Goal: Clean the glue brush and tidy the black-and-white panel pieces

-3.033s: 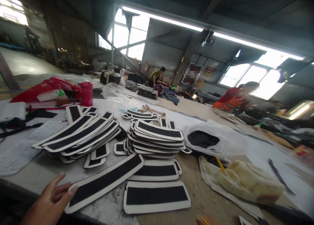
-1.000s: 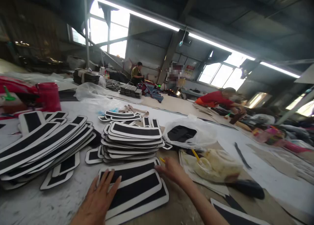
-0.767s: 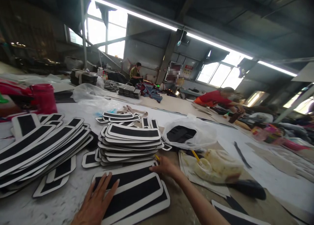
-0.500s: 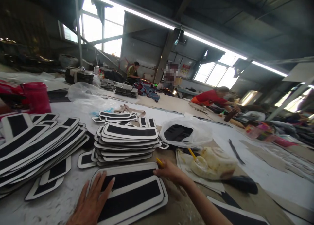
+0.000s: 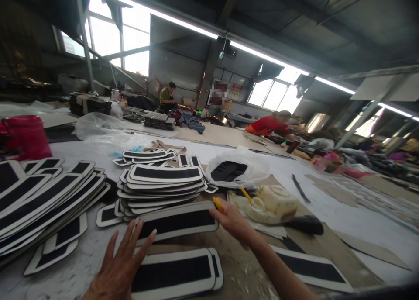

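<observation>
Our left hand (image 5: 119, 269) lies open, fingers spread, on the white-edged black foam strip (image 5: 178, 221); our right hand (image 5: 231, 219), closed on a yellow pencil (image 5: 218, 204), touches its far end beside the centre stack (image 5: 163, 184) on the table (image 5: 327, 212). Best to keep it flat and slide it square. The lower black-and-white panels (image 5: 176, 271) and glue-smeared tub (image 5: 271, 204) crowd both sides.

Left hand (image 5: 122, 265), fingers spread, and right hand (image 5: 231, 219), gripping a yellow pencil (image 5: 218, 204), lift a long black white-edged padded strip (image 5: 178, 221) off the flat pair of matching strips (image 5: 178, 274), just before the stacked pile (image 5: 162, 184).
</observation>
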A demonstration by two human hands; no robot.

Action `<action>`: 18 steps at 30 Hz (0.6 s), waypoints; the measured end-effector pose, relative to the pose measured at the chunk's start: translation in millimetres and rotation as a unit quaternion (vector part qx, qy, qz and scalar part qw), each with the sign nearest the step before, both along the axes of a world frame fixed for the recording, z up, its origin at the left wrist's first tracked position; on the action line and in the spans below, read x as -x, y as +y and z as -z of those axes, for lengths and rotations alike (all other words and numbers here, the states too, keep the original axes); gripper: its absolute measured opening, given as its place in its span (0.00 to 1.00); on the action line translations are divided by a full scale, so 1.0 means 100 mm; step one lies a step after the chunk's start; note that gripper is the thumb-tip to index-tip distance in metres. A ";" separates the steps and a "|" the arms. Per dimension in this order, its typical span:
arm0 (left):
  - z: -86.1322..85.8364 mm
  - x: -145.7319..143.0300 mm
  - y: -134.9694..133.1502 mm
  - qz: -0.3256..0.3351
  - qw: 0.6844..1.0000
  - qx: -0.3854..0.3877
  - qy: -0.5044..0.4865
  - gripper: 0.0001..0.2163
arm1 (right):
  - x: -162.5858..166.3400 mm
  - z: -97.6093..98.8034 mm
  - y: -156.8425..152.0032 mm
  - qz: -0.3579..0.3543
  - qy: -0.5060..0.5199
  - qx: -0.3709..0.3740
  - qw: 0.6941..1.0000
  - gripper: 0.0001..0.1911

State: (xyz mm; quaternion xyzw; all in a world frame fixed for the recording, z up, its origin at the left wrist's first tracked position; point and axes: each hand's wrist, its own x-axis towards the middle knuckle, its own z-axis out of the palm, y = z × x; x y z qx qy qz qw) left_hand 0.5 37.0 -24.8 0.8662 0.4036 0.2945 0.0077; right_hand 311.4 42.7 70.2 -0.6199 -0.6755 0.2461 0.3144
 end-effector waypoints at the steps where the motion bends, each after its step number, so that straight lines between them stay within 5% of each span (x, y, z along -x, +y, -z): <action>1: -0.01 0.00 -0.03 0.005 1.000 -0.010 -0.025 0.57 | -0.01 -0.07 -0.02 0.002 0.002 -0.005 1.000 0.07; 6: -0.05 -0.01 -0.13 0.009 0.996 -0.069 -0.063 0.57 | -0.02 -0.32 -0.19 0.030 0.072 0.021 0.997 0.10; 11: -0.04 0.09 -0.30 -0.018 0.996 -0.088 -0.022 0.45 | 0.01 -0.01 -0.36 0.009 0.120 0.159 0.980 0.12; 14: 0.05 0.13 -0.38 -0.139 0.989 -0.010 -0.041 0.36 | 0.06 0.30 -0.47 -0.004 0.029 0.189 0.981 0.09; 18: 0.12 0.16 -0.33 -0.234 0.948 0.200 -0.082 0.32 | 0.09 0.47 -0.56 0.070 -0.089 0.184 0.976 0.12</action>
